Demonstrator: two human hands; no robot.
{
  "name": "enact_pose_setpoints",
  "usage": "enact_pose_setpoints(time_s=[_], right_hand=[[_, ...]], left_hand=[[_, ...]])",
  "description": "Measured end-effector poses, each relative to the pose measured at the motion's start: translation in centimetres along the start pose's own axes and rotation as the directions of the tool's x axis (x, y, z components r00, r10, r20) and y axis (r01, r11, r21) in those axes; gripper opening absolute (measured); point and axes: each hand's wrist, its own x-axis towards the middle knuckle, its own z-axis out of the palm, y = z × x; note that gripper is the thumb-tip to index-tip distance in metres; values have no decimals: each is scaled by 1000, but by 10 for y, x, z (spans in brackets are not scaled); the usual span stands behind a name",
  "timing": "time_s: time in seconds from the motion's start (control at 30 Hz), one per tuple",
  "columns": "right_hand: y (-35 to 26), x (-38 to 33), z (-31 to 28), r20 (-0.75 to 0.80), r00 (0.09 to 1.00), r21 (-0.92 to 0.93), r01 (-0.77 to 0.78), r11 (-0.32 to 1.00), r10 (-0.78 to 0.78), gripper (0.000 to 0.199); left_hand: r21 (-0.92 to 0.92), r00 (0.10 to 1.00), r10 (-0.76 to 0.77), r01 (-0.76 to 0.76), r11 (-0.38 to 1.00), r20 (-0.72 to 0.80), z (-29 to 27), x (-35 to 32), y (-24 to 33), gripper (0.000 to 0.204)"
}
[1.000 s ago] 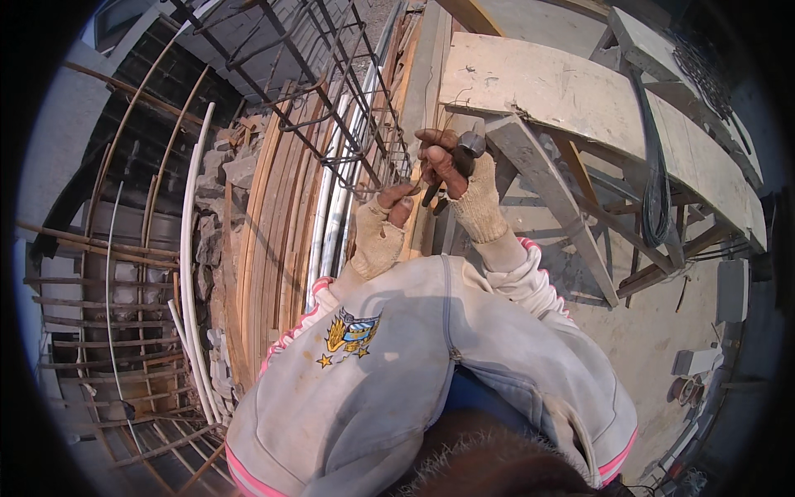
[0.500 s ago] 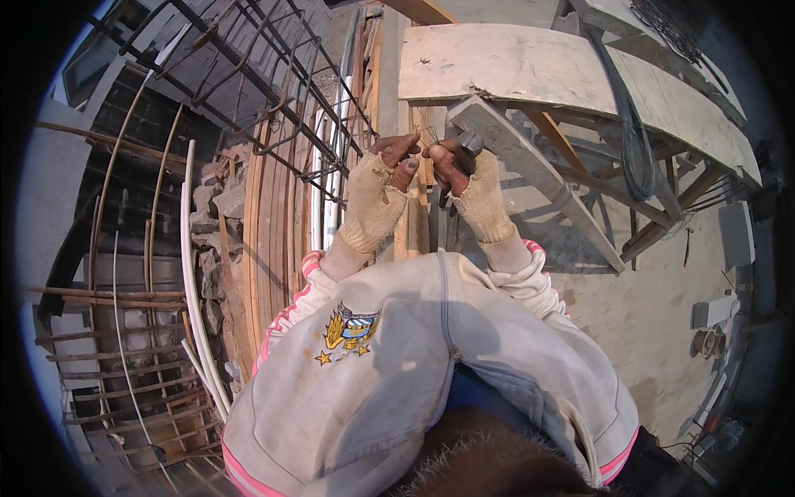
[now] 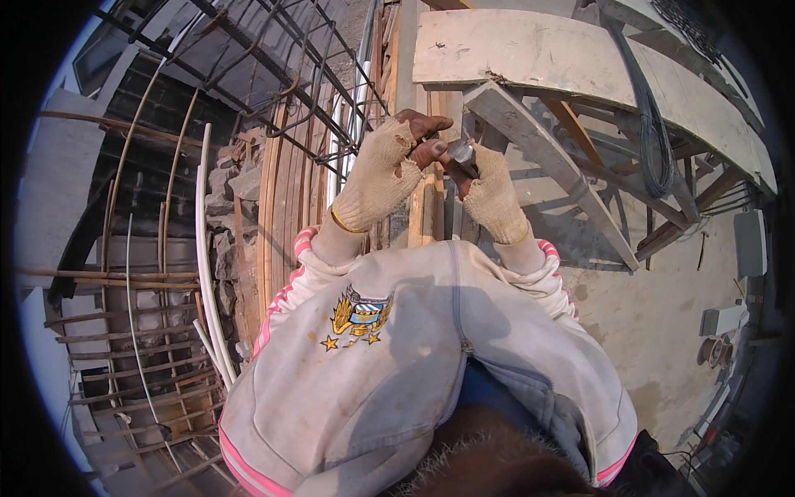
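I'm seeing a board-topped trestle bench (image 3: 513, 50) standing toward one o'clock, a rebar cage (image 3: 294, 89) stretching in from eleven, and a wire hank (image 3: 647, 141) hanging over the bench toward two. The knit-gloved left hand (image 3: 385, 166), at twelve, is curling its bare fingers close against the right hand (image 3: 489, 189); I can't tell whether it's pinching anything. The right, toward two, is clasping a metal-headed hand tool (image 3: 461, 151), its head showing toward one. I'm judging that a slipping grip could be nipping those crowded fingertips, or a leftward stray scraping knuckles on the cage.
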Motion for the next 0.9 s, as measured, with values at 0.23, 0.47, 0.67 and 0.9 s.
enact_pose_setpoints(time_s=[0.23, 0.47, 0.67, 0.9], right_hand=[[-3, -9, -1, 328, 902, 355, -392, 849, 280, 35], [-17, 8, 20, 124, 965, 517, -263, 815, 233, 37], [-32, 30, 33, 308, 932, 439, -319, 840, 193, 35], [-44, 43, 56, 528, 820, 612, -549, 570, 223, 28]], left_hand=[[-342, 952, -289, 241, 908, -97, -4, -18, -14, 31], [-478, 924, -337, 218, 851, -179, -14, -23, 0, 31], [-291, 894, -261, 158, 944, -364, -46, -17, -7, 31], [-706, 821, -464, 111, 700, -331, -78, -19, -18, 37]])
